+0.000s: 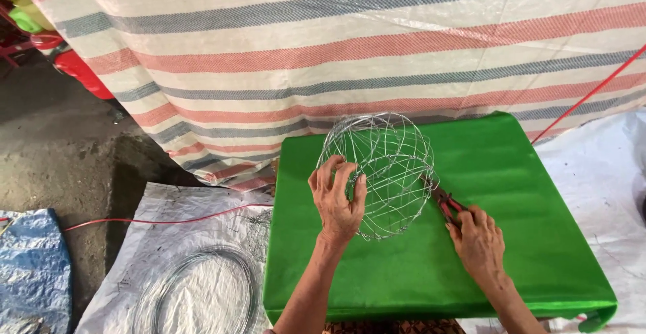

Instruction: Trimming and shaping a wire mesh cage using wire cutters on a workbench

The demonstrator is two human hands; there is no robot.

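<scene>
A round wire basket (380, 172) of thin silvery mesh stands tilted on the green table (511, 193). The left hand (336, 203), at the basket's 8 o'clock, curls its fingers around the wires. The right hand (479, 240), at 4 o'clock, is closed on red-handled pliers (443, 201), whose nose touches the basket's rim. A coil of wire (195, 293) lies on a white sheet at the table's 8 o'clock.

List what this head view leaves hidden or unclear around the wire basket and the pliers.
- Pliers tips: head view, lost among the wires of the wire basket; what they grip is too fine to tell.
- Pliers handles: covered by the right hand.
- Left hand palm: faces away; only its fingers show on the wires.
- Wire coil: cut by the bottom edge.
</scene>
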